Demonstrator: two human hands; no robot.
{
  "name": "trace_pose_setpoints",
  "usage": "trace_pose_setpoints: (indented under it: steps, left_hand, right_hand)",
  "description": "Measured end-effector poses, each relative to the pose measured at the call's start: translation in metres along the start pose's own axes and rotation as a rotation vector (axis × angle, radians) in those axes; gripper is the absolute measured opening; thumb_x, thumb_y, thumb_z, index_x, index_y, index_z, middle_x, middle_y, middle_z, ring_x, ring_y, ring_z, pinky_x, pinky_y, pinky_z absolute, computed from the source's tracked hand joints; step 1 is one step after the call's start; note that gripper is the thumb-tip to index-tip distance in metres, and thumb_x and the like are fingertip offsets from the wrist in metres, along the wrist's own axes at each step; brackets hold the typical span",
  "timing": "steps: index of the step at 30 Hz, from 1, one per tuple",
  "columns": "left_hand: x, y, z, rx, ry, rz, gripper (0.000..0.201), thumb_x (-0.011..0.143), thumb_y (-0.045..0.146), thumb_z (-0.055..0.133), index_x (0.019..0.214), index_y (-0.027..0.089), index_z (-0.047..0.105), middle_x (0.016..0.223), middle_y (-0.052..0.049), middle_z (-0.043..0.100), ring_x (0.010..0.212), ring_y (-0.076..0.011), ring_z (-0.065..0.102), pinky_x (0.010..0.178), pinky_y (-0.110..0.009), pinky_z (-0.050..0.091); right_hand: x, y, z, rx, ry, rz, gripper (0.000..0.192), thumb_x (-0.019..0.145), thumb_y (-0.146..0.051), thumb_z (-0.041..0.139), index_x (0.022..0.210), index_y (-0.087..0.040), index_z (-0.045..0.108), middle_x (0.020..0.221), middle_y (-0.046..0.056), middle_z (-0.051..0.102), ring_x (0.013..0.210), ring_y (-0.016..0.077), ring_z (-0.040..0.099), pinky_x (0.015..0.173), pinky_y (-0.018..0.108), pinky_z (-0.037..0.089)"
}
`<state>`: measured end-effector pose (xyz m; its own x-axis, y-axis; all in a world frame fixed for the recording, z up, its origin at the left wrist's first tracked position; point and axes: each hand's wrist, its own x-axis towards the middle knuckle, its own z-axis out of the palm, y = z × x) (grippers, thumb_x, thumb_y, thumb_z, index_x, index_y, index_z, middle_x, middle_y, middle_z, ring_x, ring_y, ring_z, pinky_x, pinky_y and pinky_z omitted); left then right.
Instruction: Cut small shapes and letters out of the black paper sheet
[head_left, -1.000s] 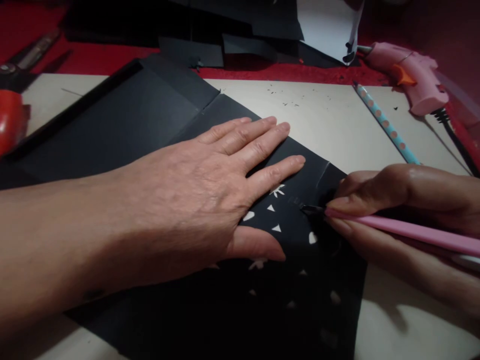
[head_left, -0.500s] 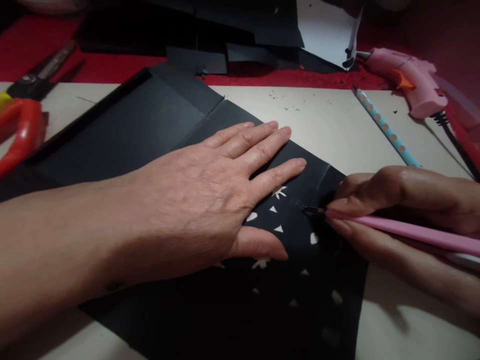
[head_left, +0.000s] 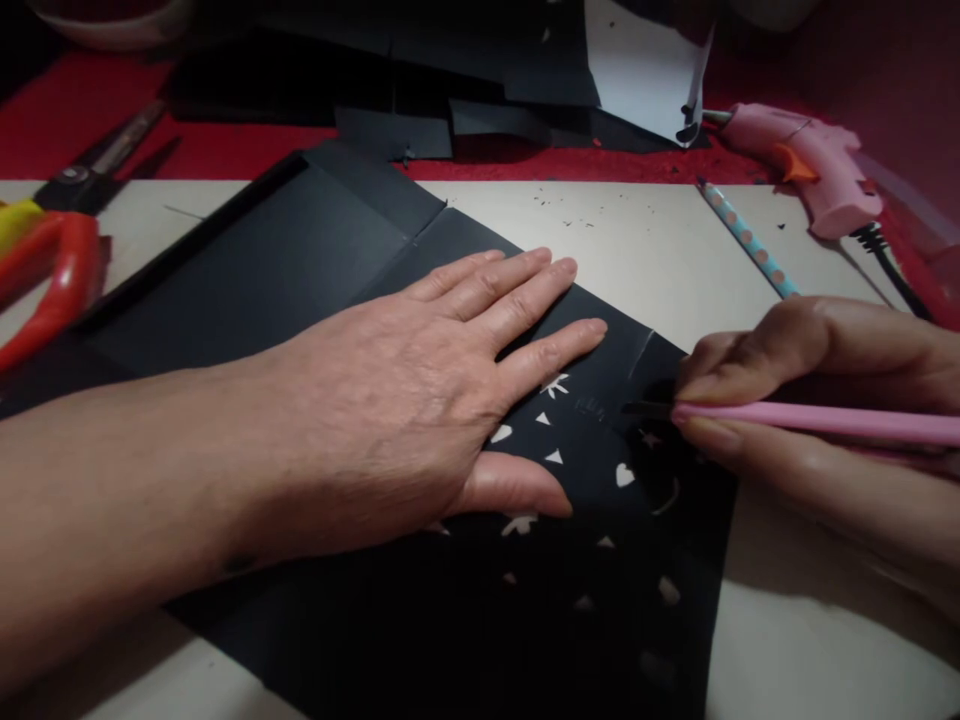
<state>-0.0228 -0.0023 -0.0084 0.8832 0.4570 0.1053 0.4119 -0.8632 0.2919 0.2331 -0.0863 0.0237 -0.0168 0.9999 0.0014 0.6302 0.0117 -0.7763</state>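
Head view, nearest: black paper sheet (head_left: 480, 610) flat on the counter (head_left: 810, 650), small shapes cut through it. Left hand (head_left: 420, 400) spread open, palm down, pinning the sheet, same place as a second ago. Right hand (head_left: 810, 400) clenched around a pink craft knife (head_left: 817, 422), blade tip on the paper; handle now lying flatter and a heart cutout (head_left: 625, 475) newly uncovered beside it. Farther back: dotted pencil (head_left: 742, 236), pink glue gun (head_left: 810, 165), red-handled scissors (head_left: 52, 270), more black scraps.

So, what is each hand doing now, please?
Left hand: open, flat on the black paper.
Right hand: closed, holding the pink knife.
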Motion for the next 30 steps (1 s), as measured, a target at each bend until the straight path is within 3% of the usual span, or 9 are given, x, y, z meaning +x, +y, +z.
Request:
trace_pose_setpoints:
  steps: [4,7,11,16,21,23,26,28,30]
  left_hand:
    - [0.001,0.000,0.000,-0.022,-0.006,-0.031,0.088,0.095,0.077,0.061,0.164,0.024,0.048,0.178,-0.012,0.032,0.165,-0.0426,0.029,0.134,-0.062,0.027]
    - [0.003,0.002,0.001,0.030,-0.019,-0.013,0.093,0.096,0.079,0.057,0.166,0.020,0.044,0.178,-0.017,0.029,0.165,-0.0420,0.027,0.134,-0.063,0.027]
    - [0.004,0.004,0.000,0.060,-0.052,-0.038,0.096,0.095,0.080,0.058,0.168,0.019,0.041,0.179,-0.019,0.025,0.166,-0.0428,0.024,0.133,-0.066,0.025]
    - [0.005,0.010,-0.001,0.110,-0.061,-0.038,0.097,0.097,0.077,0.057,0.167,0.012,0.040,0.177,-0.027,0.026,0.166,-0.0441,0.024,0.132,-0.067,0.028]
    - [0.008,0.034,0.011,0.194,0.084,-0.254,0.085,0.107,0.066,0.045,0.163,0.003,0.044,0.169,-0.037,0.035,0.160,-0.0508,0.034,0.126,-0.075,0.031]
    - [0.006,0.042,0.011,0.178,0.149,-0.314,0.083,0.109,0.065,0.034,0.163,0.003,0.045,0.167,-0.037,0.040,0.158,-0.0518,0.038,0.121,-0.077,0.038]
    - [-0.003,0.042,-0.001,0.194,0.184,-0.296,0.079,0.110,0.062,0.026,0.164,0.008,0.046,0.165,-0.032,0.047,0.150,-0.0511,0.051,0.109,-0.072,0.054]
    - [-0.011,0.032,-0.015,0.219,0.108,-0.229,0.077,0.109,0.065,0.023,0.158,0.016,0.056,0.160,-0.025,0.057,0.133,-0.0463,0.067,0.101,-0.065,0.061]
    - [-0.016,0.020,-0.026,0.248,-0.012,-0.123,0.087,0.104,0.077,0.018,0.153,0.019,0.063,0.157,-0.021,0.061,0.139,-0.0470,0.063,0.110,-0.066,0.056]
  right_hand:
    - [0.006,0.001,-0.004,-0.016,0.011,-0.039,0.021,0.080,-0.052,0.087,0.078,-0.035,0.074,0.084,-0.001,0.080,0.080,0.0266,0.080,0.044,0.028,0.050]
    - [0.010,0.005,-0.007,0.029,-0.019,-0.100,0.015,0.081,-0.047,0.088,0.080,-0.036,0.077,0.078,-0.001,0.078,0.071,0.0226,0.078,0.041,0.025,0.048]
    - [0.014,0.006,-0.008,0.105,-0.027,-0.060,0.011,0.081,-0.043,0.088,0.081,-0.036,0.079,0.073,-0.001,0.076,0.058,0.0172,0.070,0.040,0.022,0.048]
    - [0.016,0.008,-0.009,0.127,-0.026,-0.091,0.009,0.082,-0.041,0.087,0.083,-0.035,0.080,0.078,0.000,0.078,0.061,0.0170,0.071,0.043,0.022,0.051]
    - [0.020,-0.002,-0.007,0.204,0.050,-0.009,0.015,0.078,-0.041,0.090,0.078,-0.031,0.079,0.077,-0.002,0.078,0.064,0.0122,0.070,0.051,0.020,0.053]
    - [0.022,-0.006,-0.005,0.253,0.067,0.026,0.017,0.076,-0.041,0.092,0.078,-0.029,0.080,0.078,-0.003,0.078,0.068,0.0116,0.071,0.056,0.019,0.054]
    - [0.027,-0.002,-0.006,0.319,0.026,0.024,0.019,0.072,-0.038,0.094,0.077,-0.026,0.079,0.074,-0.001,0.079,0.067,0.0133,0.073,0.055,0.020,0.054]
    - [0.031,0.004,-0.007,0.335,-0.010,0.025,0.018,0.074,-0.035,0.093,0.078,-0.026,0.078,0.072,-0.001,0.079,0.067,0.0148,0.074,0.056,0.022,0.054]
    - [0.035,0.010,-0.008,0.321,-0.019,0.036,0.016,0.077,-0.033,0.091,0.078,-0.027,0.076,0.073,-0.002,0.079,0.068,0.0155,0.075,0.057,0.024,0.054]
